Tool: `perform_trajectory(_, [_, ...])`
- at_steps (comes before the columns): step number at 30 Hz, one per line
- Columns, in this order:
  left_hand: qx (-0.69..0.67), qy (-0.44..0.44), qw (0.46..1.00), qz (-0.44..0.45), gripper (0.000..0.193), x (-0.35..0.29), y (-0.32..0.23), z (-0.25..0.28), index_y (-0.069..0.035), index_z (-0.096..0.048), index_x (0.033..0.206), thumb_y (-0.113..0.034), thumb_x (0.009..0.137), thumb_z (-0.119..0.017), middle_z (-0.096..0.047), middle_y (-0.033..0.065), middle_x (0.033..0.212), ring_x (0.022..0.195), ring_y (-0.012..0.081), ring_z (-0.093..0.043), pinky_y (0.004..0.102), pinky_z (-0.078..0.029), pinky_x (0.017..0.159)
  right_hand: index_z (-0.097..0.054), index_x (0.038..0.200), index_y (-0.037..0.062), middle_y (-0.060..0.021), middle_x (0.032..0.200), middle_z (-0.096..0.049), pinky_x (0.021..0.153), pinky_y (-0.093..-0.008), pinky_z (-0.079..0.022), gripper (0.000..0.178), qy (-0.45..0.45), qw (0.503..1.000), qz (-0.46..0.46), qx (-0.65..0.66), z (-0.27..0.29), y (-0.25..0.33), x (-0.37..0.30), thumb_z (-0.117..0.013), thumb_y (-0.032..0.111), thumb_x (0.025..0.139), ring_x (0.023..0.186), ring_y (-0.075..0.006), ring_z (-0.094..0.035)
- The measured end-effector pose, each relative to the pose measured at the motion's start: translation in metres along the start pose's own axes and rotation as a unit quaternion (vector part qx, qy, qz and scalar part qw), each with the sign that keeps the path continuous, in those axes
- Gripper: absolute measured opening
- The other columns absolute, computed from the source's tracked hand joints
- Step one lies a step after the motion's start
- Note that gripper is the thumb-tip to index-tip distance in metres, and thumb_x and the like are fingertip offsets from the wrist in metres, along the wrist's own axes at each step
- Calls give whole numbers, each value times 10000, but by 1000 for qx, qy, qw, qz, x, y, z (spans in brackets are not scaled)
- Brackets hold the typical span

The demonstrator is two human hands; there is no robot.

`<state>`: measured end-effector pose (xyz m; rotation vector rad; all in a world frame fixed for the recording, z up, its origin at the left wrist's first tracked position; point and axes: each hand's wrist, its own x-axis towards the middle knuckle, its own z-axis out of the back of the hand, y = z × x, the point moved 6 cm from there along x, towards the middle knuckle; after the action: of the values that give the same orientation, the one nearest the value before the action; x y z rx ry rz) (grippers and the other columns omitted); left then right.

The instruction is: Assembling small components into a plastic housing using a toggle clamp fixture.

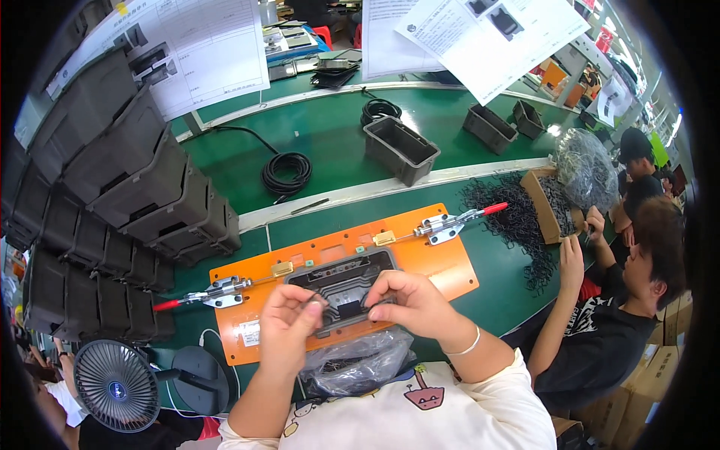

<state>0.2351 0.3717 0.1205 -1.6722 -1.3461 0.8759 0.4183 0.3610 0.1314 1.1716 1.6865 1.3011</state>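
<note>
A dark grey plastic case [386, 260] lies with its ribbed inside facing up on an orange fixture plate [442, 274]. Over its left part, my left hand [289, 319] pinches a thin black strip [319, 298] between thumb and fingers. My right hand [409, 300] is closed in a pinch above the case's right side, and a thin dark piece shows at its fingertips. Whether both hands hold one and the same strip cannot be made out. Toggle clamps with red handles, the left clamp [225, 291] and the right clamp [442, 227], flank the case.
Stacked grey bins [135, 187] rise at left beside a black fan [116, 386]. A clear plastic bag [360, 364] lies against my front. Black strips [517, 225] and a cardboard box [541, 202] lie right, near a co-worker [607, 315]. Cable coils [286, 174] and an open bin [401, 150] stand behind.
</note>
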Motion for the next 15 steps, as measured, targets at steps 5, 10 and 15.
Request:
perform_trajectory(5, [-52, 20, 998, 26, 235, -9, -3, 30, -15, -544, 1108, -28, 883, -610, -624, 97, 913, 653, 116, -547, 215, -432, 543, -592, 964, 12, -63, 988, -627, 724, -222, -504, 178, 19, 984, -120, 129, -3, 1, 1, -676, -33, 814, 812, -101, -612])
perform_trajectory(10, [-137, 117, 982, 54, 108, -19, -11, 4, -21, -527, 981, -79, 909, -583, -629, 179, 947, 787, 234, -646, 313, -515, 634, -580, 1018, 19, -56, 980, -643, 732, -233, -509, 206, 10, 984, -66, 163, -3, -10, 6, -649, -46, 834, 844, -102, -610])
perform_trajectory(15, [-136, 165, 976, 31, 123, -21, -5, -21, -25, -527, 944, -102, 886, -602, -594, 165, 893, 803, 240, -601, 340, -495, 691, -603, 997, -15, -87, 951, -605, 705, -251, -543, 238, 17, 982, -38, 184, -20, -19, 3, -671, -91, 782, 824, -143, -640])
